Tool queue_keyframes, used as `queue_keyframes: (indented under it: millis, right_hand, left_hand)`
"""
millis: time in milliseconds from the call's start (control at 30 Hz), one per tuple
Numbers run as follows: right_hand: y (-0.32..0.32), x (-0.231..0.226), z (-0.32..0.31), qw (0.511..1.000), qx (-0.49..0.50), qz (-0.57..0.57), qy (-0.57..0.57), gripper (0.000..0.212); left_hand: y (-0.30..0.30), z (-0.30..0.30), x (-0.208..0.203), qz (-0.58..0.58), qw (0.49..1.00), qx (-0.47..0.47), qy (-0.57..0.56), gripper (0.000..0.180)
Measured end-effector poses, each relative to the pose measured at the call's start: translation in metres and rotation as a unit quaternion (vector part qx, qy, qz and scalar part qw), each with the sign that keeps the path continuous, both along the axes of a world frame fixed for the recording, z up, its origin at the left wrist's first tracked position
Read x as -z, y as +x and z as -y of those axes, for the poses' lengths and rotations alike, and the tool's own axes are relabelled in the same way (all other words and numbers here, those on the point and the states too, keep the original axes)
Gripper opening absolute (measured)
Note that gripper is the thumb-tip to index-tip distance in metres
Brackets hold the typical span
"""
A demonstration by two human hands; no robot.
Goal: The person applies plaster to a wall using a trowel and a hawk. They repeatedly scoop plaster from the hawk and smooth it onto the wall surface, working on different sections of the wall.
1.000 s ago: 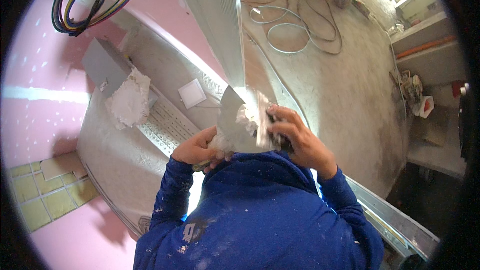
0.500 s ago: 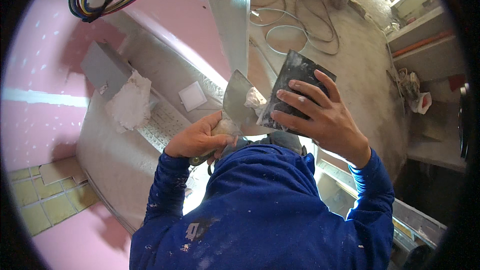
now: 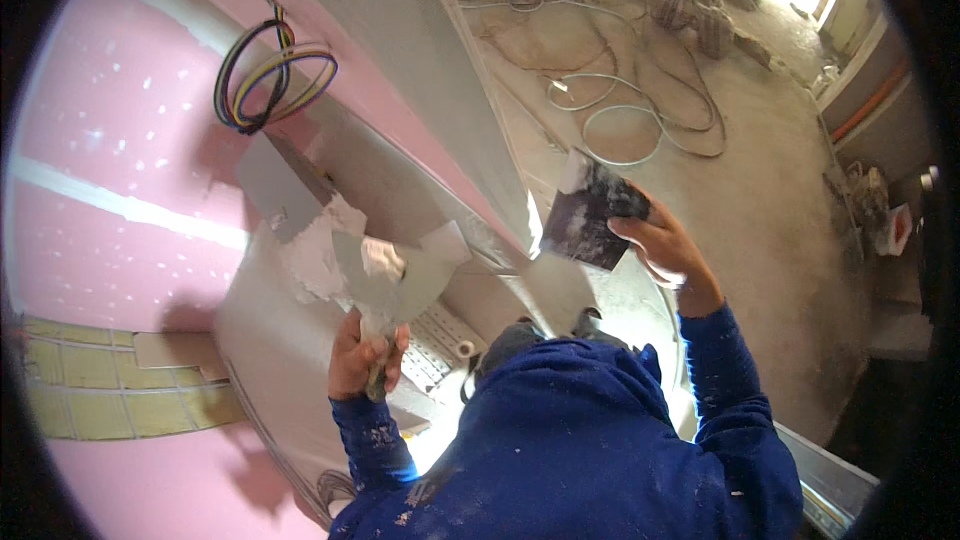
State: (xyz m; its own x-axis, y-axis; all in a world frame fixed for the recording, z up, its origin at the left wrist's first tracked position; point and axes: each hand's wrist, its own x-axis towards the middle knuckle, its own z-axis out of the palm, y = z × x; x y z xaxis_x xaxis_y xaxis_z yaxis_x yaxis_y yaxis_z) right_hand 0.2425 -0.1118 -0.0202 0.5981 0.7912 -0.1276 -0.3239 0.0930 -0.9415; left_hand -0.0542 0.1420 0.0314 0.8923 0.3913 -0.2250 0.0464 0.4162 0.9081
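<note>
My left hand (image 3: 362, 355) is closed around the handle of a wide putty knife (image 3: 425, 285). Its broad blade points away from me, and a small lump of white plaster (image 3: 383, 259) sits on it. Off to the right, my right hand (image 3: 668, 245) grips one side of a black rectangular plate (image 3: 590, 210), thumb on top and the other fingers mostly hidden. White smears cover the plate's face. The two tools are apart. Just beyond the blade lies a larger whitish plaster mass (image 3: 310, 250) beside a grey panel-like piece (image 3: 280, 185).
A coil of coloured wires (image 3: 262, 80) sticks out from the pink board wall (image 3: 120, 120) at left. Yellowish tiles (image 3: 95, 395) show lower down. A pale upright post (image 3: 400, 40) stands ahead. Cable loops (image 3: 625, 135) lie on the dusty floor beyond my right hand.
My hands have drawn apart: the putty knife has gone left with its plaster lump, and the plate has moved right and tilted. My view has shifted, too.
</note>
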Motion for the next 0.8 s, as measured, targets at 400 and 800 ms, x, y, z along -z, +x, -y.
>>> queue_keyframes:
  millis: [400, 800]
  right_hand:
    - [0.015, 0.028, -0.112, 0.957, 0.075, -0.266, 0.092, 0.028]
    - [-0.015, 0.001, -0.129, 0.976, 0.165, -0.145, 0.003, 0.017]
  left_hand:
    - [-0.023, -0.002, 0.017, -0.100, 0.993, -0.058, -0.035, 0.068]
    - [-0.030, -0.071, 0.041, -0.118, 0.992, 0.045, -0.030, 0.047]
